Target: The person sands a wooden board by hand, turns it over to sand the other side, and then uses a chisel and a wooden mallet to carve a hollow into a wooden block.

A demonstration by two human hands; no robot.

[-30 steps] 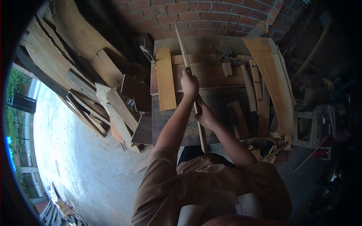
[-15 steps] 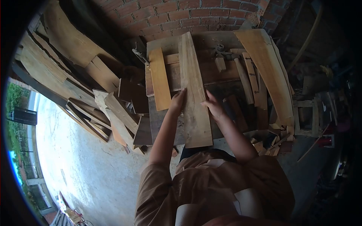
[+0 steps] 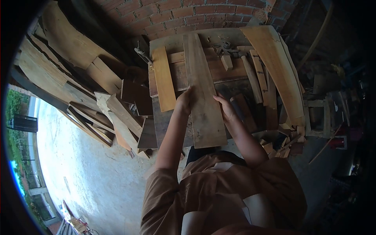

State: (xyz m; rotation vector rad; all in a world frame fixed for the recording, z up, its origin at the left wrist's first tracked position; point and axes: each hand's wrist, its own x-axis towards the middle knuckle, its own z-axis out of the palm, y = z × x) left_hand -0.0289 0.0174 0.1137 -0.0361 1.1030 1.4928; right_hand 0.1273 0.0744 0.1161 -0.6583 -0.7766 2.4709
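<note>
A long wooden board, narrower at its far end, lies lengthwise over the workbench, its near end close to my body. My left hand is closed on the board's left edge. On the opposite edge is my right hand, its thumb at the board and its other fingers mostly hidden. Left of the board lies a shorter yellowish plank. To the right are a small wood block and a rounded wooden stick.
A wide tapered board lies on the bench's right side. Large slabs lean at the left. Wood offcuts are heaped at the bench's right front. A brick wall stands behind.
The long board has changed its tilt, and its face looks darker now. Its near end has shifted slightly right and away from my body. Both hands still hold its edges.
</note>
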